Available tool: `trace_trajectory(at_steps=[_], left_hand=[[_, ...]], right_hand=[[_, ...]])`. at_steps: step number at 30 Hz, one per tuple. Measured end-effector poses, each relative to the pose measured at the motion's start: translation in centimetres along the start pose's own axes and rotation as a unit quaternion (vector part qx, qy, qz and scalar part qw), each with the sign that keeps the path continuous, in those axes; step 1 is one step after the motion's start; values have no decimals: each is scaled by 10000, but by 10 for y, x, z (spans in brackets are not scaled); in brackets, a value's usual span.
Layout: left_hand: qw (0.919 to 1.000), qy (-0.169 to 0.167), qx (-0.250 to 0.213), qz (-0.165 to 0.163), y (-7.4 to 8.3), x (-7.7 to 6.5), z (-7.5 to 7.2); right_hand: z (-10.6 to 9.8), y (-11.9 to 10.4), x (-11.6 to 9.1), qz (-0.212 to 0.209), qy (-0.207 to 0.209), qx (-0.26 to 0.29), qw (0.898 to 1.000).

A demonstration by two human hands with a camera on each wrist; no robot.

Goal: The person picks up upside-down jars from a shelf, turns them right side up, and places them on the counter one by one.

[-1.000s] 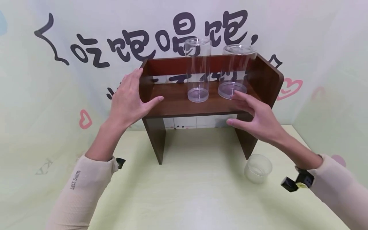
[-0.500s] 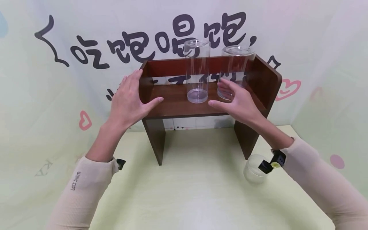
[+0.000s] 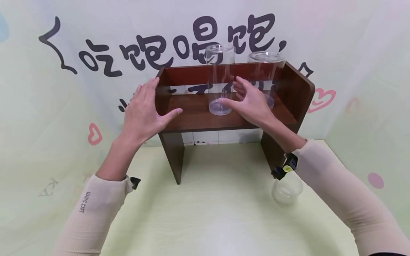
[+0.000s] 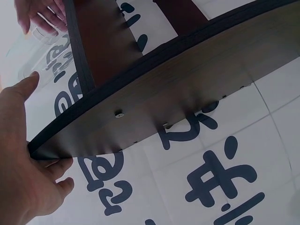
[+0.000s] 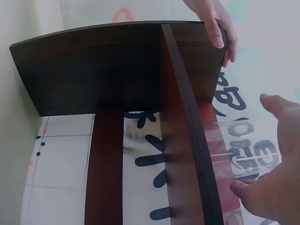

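Near twelve o'clock on the shelf (image 3: 195, 119), a narrow jar (image 3: 219, 80) stands upright. The left hand (image 3: 141, 110) at ten and right hand (image 3: 251, 104) at two are spread; a thumb nudge could topple it

Shelf (image 3: 189, 119) at the left hand (image 3: 142, 110): brown wood-look board, smooth, low sheen, dark matt edges. Small screw head (image 4: 119, 115) on its side panel, just beyond the left fingers: shiny, metal by the look. Tall jar (image 3: 219, 76) at the right hand's (image 3: 251, 103) thumb, wide jar (image 3: 264, 69) behind that hand: both clear, smooth, glossy; can't tell glass from plastic. Cup (image 3: 287, 190) below right hand: translucent, hazy plastic look. Tabletop (image 3: 208, 202) below both hands: smooth, soft sheen. Sleeves (image 3: 88, 217) behind both hands: matt knit cloth, fine-ribbed. Backdrop (image 3: 99, 21) beyond the hands: matt, lightly creased, cloth-like.
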State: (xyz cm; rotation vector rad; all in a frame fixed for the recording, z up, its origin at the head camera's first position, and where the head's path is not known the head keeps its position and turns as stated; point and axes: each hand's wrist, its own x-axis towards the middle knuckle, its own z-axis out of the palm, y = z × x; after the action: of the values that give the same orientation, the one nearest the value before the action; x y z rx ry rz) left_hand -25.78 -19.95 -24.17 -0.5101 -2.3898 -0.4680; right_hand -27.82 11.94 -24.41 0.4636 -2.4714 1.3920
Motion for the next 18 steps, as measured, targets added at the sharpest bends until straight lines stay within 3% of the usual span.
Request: trace_trajectory(at_steps=[6,18], left_hand=[[10000,33,33,2,0,0,1],[10000,75,12,50,0,0,2]], right_hand=[[8,-12,13,-31,210,10,9998],[9,-37,39,422,541,-36,9976]])
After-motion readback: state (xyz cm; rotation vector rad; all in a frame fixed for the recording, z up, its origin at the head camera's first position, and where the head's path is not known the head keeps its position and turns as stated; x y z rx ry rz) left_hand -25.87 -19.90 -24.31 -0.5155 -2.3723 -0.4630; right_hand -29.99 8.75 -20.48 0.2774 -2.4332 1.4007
